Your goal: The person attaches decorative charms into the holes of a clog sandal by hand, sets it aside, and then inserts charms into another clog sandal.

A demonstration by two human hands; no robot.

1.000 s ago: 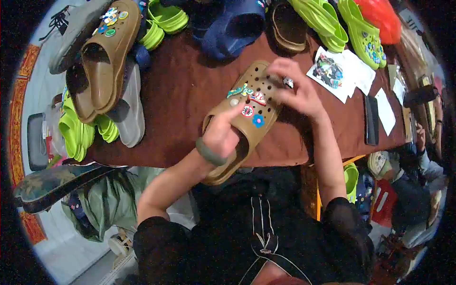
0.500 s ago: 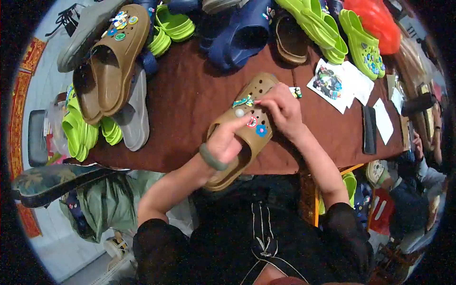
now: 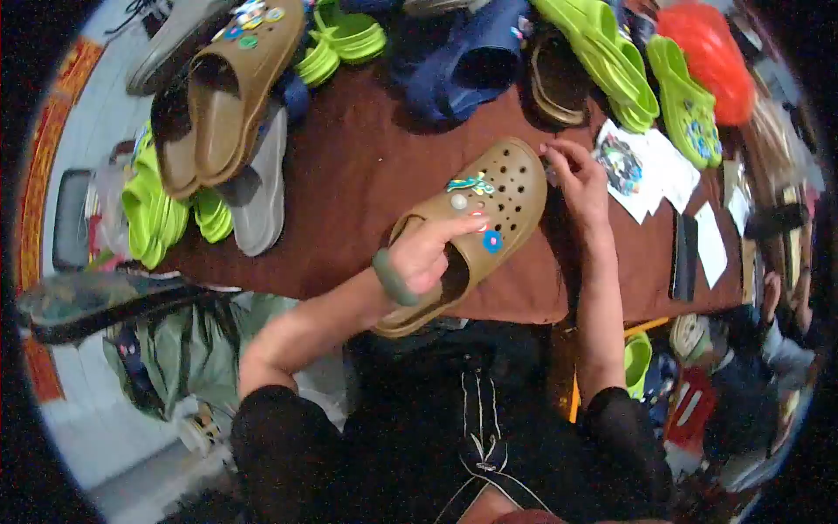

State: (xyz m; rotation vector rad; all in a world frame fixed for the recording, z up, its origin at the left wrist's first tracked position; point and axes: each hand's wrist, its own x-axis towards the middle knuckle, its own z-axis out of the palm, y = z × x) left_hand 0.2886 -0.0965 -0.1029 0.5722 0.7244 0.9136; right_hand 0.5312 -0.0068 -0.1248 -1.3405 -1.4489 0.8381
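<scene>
A brown clog (image 3: 515, 188) with round holes lies slanted in front of me, its toe pointing up and right. Its upper carries a green-and-yellow charm (image 3: 471, 183), a white round charm (image 3: 459, 202) and a blue flower charm (image 3: 492, 241). My left hand (image 3: 423, 253), with a grey-green band at the wrist, grips the clog at its foot opening. Its index finger lies over a red-and-white charm, partly covering it. Right of the toe, apart from the clog, my right hand (image 3: 580, 179) has its fingertips pinched at the tabletop; a small thing there is too unclear to name.
Brown clogs (image 3: 231, 96), green clogs (image 3: 153, 210) and a grey clog (image 3: 257, 188) are heaped at left. Navy clogs (image 3: 471, 65) and more green clogs (image 3: 602, 57) line the back. White printed sheets (image 3: 646, 175) and a black strip (image 3: 685, 258) lie on the brown cloth (image 3: 349, 192) at right.
My right hand has left the clog's upper and moved right, to where a small charm lay. My left hand keeps hold of the clog, its index finger now further across the upper.
</scene>
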